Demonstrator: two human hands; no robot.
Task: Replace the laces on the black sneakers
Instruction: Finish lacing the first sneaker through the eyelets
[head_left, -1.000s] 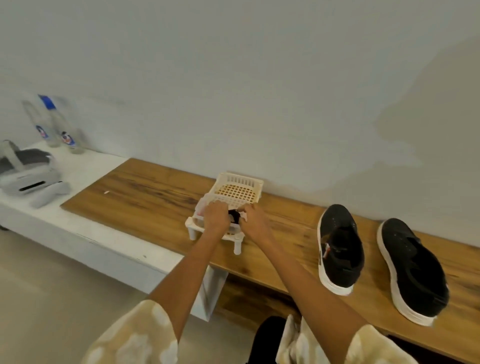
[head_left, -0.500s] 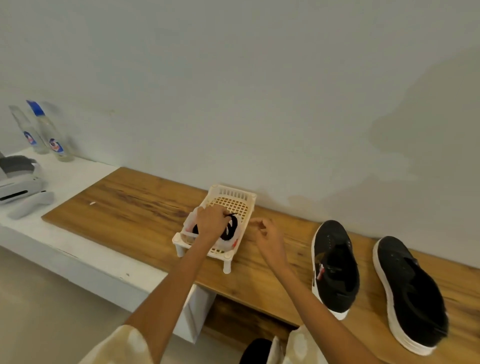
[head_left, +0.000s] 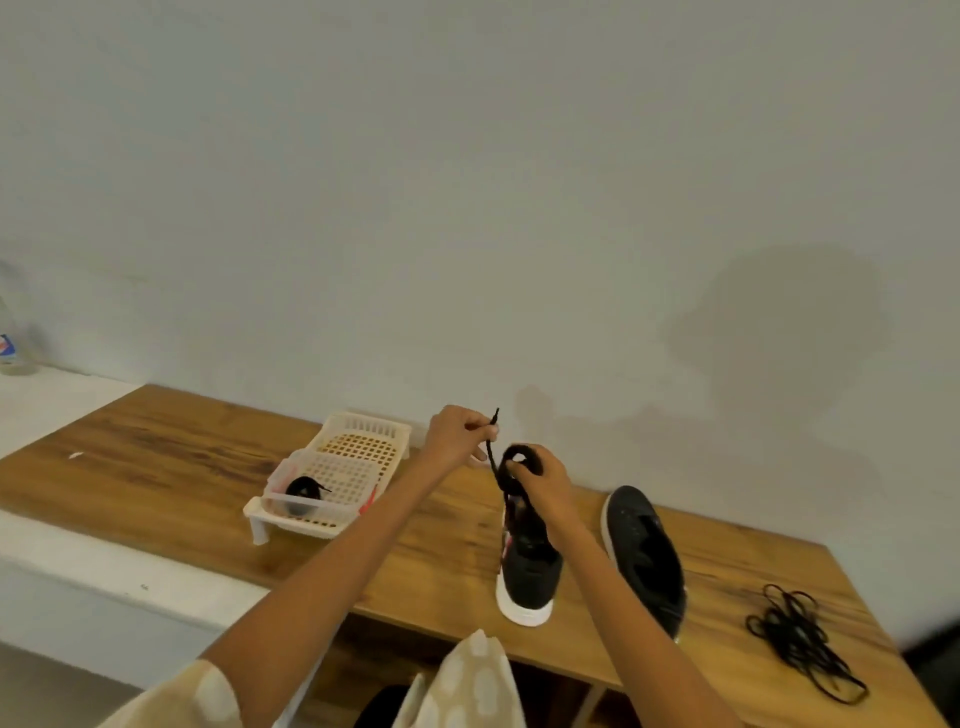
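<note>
Two black sneakers with white soles stand on the wooden board (head_left: 156, 467): the left sneaker (head_left: 527, 571) partly behind my right forearm, the right sneaker (head_left: 647, 556) beside it. Above the left sneaker my right hand (head_left: 540, 486) grips a coiled black lace (head_left: 519, 457). My left hand (head_left: 457, 436) pinches the free end of that same lace, its tip sticking up. A second rolled black lace (head_left: 304, 491) lies in the cream plastic basket (head_left: 363, 431). A loose tangle of old black laces (head_left: 800, 639) lies at the board's right end.
The board rests on a white bench (head_left: 62, 566) against a pale wall. A plastic bottle (head_left: 13, 343) stands at the far left edge. My patterned sleeves and clothing fill the bottom of the frame.
Both hands left the basket and moved right over the left sneaker, carrying one coiled lace. The left hand now draws out its end. The view shifted right, revealing the loose laces.
</note>
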